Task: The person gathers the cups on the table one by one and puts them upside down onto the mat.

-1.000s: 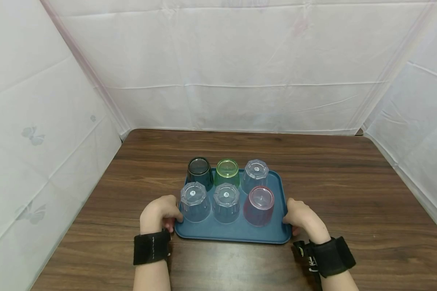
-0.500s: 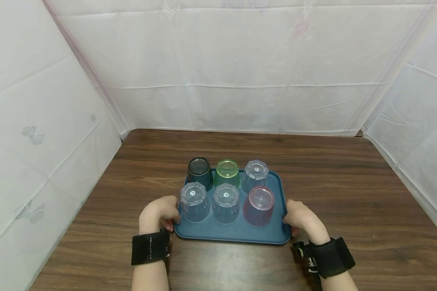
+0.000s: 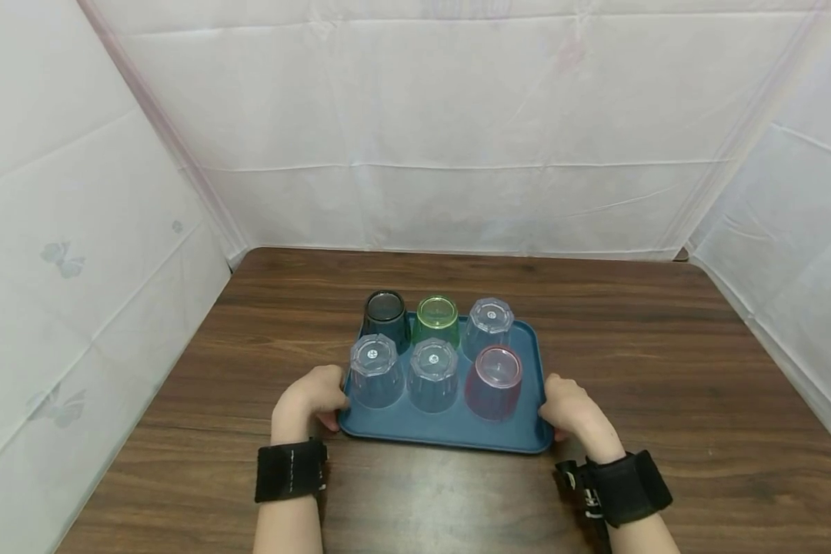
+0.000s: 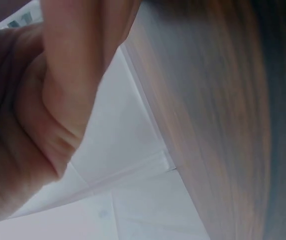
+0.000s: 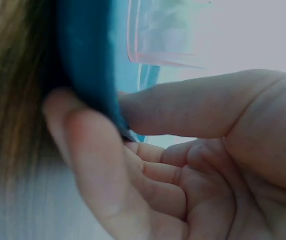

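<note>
A blue tray [image 3: 443, 432] bears upside-down tumblers in two rows. At the back stand a dark tumbler [image 3: 385, 323], a green tumbler [image 3: 437, 322] and a clear faceted one [image 3: 488, 327]. Two clear faceted tumblers [image 3: 376, 377] and a pink tumbler [image 3: 495, 388] make up the front row. My left hand [image 3: 312, 392] grips the tray's left edge; the left wrist view shows that hand [image 4: 68, 75], but not the tray. My right hand [image 3: 571, 408] holds the right edge. In the right wrist view its thumb [image 5: 182, 107] lies over the tray rim [image 5: 90, 55], with fingers [image 5: 95, 155] beneath.
The brown wooden table [image 3: 665, 369] extends around the tray on all sides. White sheeting [image 3: 422, 138] walls off its back, left and right. Black bands [image 3: 291, 471] wrap both wrists.
The tray with its tumblers has shifted slightly up in the head view, its left side also a little to the right. The left hand has moved along with it; the right hand rises slightly.
</note>
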### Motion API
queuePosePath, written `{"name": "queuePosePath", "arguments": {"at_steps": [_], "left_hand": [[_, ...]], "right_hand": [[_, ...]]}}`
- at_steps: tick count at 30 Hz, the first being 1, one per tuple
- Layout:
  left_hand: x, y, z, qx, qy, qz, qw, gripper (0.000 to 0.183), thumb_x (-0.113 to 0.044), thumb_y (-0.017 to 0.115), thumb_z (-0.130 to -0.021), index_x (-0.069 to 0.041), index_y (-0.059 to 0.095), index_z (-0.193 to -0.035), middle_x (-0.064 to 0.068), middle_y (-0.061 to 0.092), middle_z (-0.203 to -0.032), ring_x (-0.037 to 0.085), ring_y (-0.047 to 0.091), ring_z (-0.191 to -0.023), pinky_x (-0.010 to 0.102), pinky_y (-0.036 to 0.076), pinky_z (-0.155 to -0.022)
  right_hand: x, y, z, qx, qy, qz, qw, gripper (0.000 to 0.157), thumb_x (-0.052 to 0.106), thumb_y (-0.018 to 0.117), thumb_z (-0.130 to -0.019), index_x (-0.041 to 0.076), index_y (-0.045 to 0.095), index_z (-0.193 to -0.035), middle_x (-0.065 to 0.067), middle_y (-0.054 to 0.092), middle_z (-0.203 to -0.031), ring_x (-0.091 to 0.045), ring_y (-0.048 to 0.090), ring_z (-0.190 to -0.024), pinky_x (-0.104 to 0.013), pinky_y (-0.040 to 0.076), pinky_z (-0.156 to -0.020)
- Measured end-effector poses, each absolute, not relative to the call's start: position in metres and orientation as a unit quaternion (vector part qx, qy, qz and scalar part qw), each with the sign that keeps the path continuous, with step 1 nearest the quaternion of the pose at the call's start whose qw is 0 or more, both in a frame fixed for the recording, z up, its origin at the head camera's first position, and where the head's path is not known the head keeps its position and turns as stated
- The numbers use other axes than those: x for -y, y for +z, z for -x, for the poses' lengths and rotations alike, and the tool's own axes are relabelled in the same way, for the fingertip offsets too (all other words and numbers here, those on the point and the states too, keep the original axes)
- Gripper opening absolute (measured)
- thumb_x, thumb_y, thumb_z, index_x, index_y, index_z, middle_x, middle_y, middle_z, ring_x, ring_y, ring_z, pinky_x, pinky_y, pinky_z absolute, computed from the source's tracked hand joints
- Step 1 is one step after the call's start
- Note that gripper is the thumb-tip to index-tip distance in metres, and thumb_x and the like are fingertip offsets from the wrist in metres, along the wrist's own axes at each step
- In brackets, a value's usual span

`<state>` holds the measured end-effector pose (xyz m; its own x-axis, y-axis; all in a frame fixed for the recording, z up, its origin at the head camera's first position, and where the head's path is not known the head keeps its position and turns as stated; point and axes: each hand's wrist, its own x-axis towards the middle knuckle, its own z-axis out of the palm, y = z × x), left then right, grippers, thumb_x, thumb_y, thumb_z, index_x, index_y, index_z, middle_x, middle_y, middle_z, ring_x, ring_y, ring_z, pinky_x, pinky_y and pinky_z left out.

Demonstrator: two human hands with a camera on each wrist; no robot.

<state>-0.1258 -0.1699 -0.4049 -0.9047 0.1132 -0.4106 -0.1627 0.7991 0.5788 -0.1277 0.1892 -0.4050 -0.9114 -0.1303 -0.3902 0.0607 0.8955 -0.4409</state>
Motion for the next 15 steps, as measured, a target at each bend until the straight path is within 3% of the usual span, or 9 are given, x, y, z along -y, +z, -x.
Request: {"name": "queuePosePath", "arguments": {"at_steps": [6, 11, 15], "left_hand": [[0.168, -0.409, 0.121, -0.933, 0.306, 0.004, 0.187, 0.008, 0.005, 0.053, -0.074, 0.0, 0.054, -0.069, 0.011, 0.056, -0.058, 0.017, 0.057, -0.043, 0.028, 0.05, -0.047], [0.166, -0.412, 0.117, -0.943, 0.297, -0.001, 0.15, 0.003, 0.005, 0.053, -0.076, 0.002, 0.053, -0.077, 0.011, 0.054, -0.065, 0.016, 0.056, -0.043, 0.028, 0.05, -0.047], [0.164, -0.413, 0.112, -0.948, 0.29, 0.005, 0.128, 0.01, 0.005, 0.052, -0.078, 0.004, 0.052, -0.087, 0.012, 0.053, -0.072, 0.015, 0.055, -0.044, 0.028, 0.05, -0.048]], "right_hand": [[-0.189, -0.409, 0.124, -0.958, -0.221, 0.016, 0.184, 0.048, -0.002, 0.046, -0.082, -0.025, 0.03, -0.121, -0.044, 0.048, -0.1, -0.018, 0.055, -0.043, -0.029, 0.049, -0.047], [-0.19, -0.411, 0.12, -0.961, -0.223, 0.022, 0.163, 0.049, -0.001, 0.045, -0.082, -0.026, 0.029, -0.122, -0.043, 0.05, -0.096, -0.018, 0.055, -0.044, -0.031, 0.049, -0.049], [-0.19, -0.414, 0.117, -0.963, -0.23, 0.029, 0.141, 0.048, 0.0, 0.045, -0.082, -0.025, 0.03, -0.121, -0.036, 0.054, -0.085, -0.018, 0.054, -0.045, -0.033, 0.048, -0.051]]}}
